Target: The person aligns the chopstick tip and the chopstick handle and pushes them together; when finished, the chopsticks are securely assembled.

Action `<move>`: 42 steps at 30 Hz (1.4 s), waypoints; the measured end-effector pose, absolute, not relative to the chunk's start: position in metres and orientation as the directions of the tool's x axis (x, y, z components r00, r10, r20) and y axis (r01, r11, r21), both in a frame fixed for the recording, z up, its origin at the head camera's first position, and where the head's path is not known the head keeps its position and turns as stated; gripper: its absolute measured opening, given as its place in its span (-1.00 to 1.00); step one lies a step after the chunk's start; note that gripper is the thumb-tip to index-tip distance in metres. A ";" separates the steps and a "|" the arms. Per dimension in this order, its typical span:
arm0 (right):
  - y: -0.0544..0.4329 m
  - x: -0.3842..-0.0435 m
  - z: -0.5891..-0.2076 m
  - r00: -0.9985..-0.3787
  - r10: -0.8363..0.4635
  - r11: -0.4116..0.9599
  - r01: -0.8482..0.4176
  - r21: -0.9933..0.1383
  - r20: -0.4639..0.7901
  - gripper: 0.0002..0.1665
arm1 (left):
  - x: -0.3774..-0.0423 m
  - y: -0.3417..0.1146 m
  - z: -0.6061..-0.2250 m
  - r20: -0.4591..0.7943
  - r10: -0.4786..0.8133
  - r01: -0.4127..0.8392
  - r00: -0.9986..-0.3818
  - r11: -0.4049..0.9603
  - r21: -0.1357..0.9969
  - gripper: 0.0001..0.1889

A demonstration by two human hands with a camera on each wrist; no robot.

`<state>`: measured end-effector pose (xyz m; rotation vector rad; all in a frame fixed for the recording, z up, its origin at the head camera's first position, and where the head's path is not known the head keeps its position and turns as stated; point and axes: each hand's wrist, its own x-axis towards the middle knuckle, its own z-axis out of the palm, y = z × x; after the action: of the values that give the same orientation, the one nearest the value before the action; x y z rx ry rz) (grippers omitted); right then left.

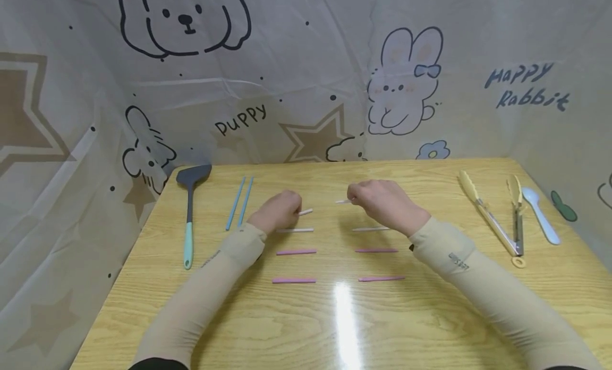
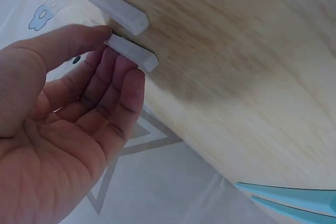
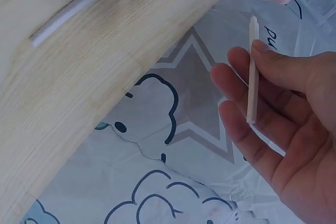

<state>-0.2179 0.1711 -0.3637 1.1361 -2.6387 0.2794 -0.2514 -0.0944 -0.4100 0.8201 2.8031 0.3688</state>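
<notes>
In the head view my left hand [image 1: 276,211] is over the table, left of centre, with a short white stick [image 1: 306,212] jutting from its fingers. The left wrist view shows thumb and fingers pinching that stick, whose end is squared. Across from it, my right hand [image 1: 386,201] pinches another short white stick [image 3: 252,85], and the right wrist view shows a narrowed tip on it. Below the hands lie a white stick on the left [image 1: 297,230] and one on the right [image 1: 370,229]. Nearer me, pink sticks [image 1: 296,251] [image 1: 376,250] lie in two columns.
A turner with a mint handle [image 1: 188,243] and two blue chopsticks [image 1: 234,205] lie at the left. Tongs with yellowish tips [image 1: 494,227] and a light blue spoon [image 1: 541,217] lie at the right. A printed cloth [image 1: 296,67] hangs behind the wooden table [image 1: 239,322].
</notes>
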 end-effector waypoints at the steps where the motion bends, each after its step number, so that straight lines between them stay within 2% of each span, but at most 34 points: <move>1: 0.171 -0.218 -0.363 -0.666 -0.682 0.679 -0.730 -0.076 0.304 -0.89 | -0.251 -0.095 -0.410 -0.125 0.544 0.493 -0.830 0.820 0.292 -0.89; 4: 0.171 -0.218 -0.362 -0.679 -0.675 0.693 -0.718 -0.066 0.289 -0.89 | -0.251 -0.097 -0.410 -0.116 0.531 0.481 -0.839 0.825 0.296 -0.92; 10: 0.173 -0.219 -0.357 -0.699 -0.666 0.710 -0.701 -0.064 0.261 -0.91 | -0.246 -0.100 -0.396 -0.024 0.526 0.498 -0.850 0.819 0.285 -0.93; 14: 0.174 -0.219 -0.354 -0.696 -0.660 0.704 -0.704 -0.089 0.285 -0.91 | -0.241 -0.098 -0.379 0.081 0.550 0.549 -0.831 0.787 0.282 -0.94; 21: 0.172 -0.218 -0.349 -0.668 -0.659 0.675 -0.728 -0.120 0.346 -0.90 | -0.230 -0.091 -0.354 0.245 0.572 0.622 -0.783 0.738 0.262 -0.86; 31: 0.171 -0.217 -0.348 -0.615 -0.638 0.624 -0.765 -0.158 0.463 -0.92 | -0.218 -0.087 -0.341 0.303 0.587 0.657 -0.750 0.715 0.240 -0.90; 42: 0.170 -0.218 -0.349 -0.598 -0.646 0.596 -0.784 -0.175 0.474 -0.93 | -0.216 -0.083 -0.337 0.314 0.596 0.671 -0.739 0.689 0.273 -0.90</move>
<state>-0.2182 0.1703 -0.3487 1.1531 -2.4645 0.5251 -0.2157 -0.0826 -0.3372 1.1656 3.0689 0.6307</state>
